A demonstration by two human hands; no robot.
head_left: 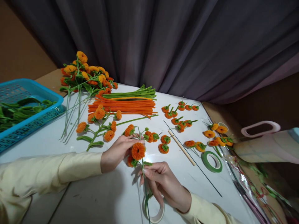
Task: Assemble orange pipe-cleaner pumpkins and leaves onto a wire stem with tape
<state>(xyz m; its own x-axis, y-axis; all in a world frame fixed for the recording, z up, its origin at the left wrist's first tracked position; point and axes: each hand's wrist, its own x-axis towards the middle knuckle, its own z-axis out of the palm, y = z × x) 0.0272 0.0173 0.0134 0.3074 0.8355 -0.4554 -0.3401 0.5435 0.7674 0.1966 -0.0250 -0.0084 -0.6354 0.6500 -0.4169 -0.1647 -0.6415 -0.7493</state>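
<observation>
Between my hands stands a pipe-cleaner flower stem with fuzzy orange blooms, the largest bloom facing me. My left hand is closed around the upper part of the stem, its fingertips partly hidden behind the blooms. Lower down, my right hand pinches the stem between thumb and fingers near a small green leaf. A thin dark wire runs down from that pinch. Below it, a roll of floral tape lies partly behind my right hand's fingers.
A finished orange flower branch lies left, near orange pipe cleaners and green ones. Loose pumpkin-like blooms, a wooden stick and green tape sit right. A blue basket holds leaves; a pitcher stands far right.
</observation>
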